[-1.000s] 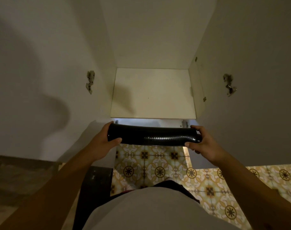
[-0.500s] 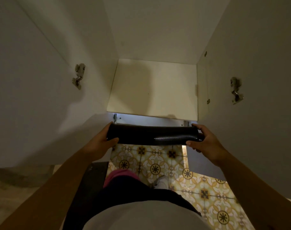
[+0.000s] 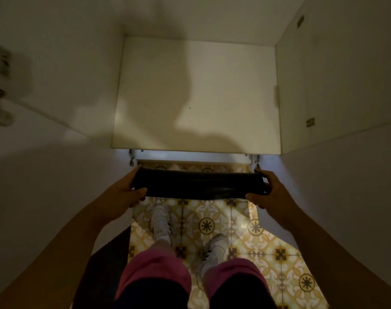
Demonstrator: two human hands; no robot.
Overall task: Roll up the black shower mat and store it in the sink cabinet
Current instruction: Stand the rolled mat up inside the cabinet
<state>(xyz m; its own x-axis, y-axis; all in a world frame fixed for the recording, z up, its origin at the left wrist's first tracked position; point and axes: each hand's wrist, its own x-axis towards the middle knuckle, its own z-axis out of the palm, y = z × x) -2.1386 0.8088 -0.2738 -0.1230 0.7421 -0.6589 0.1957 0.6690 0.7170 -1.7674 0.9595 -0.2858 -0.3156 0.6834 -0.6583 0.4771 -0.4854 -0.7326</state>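
The black shower mat [image 3: 198,183] is rolled into a tight horizontal tube. My left hand [image 3: 125,192] grips its left end and my right hand [image 3: 271,192] grips its right end. I hold the roll level just in front of the open sink cabinet, slightly below its front edge. The cabinet's white floor panel [image 3: 196,97] lies bare beyond the roll, partly in shadow.
Both white cabinet doors stand open, the left door [image 3: 45,175] and the right door [image 3: 346,175], flanking my arms. A hinge plate [image 3: 310,122] shows on the right inner wall. Patterned yellow floor tiles [image 3: 268,246] lie below, with my white shoes [image 3: 161,221] and pink-clad knees.
The view has closed in on the cabinet and tilted down, so the floor panel looks larger and my knees and shoes show. The roll stays held between both hands near the front edge.
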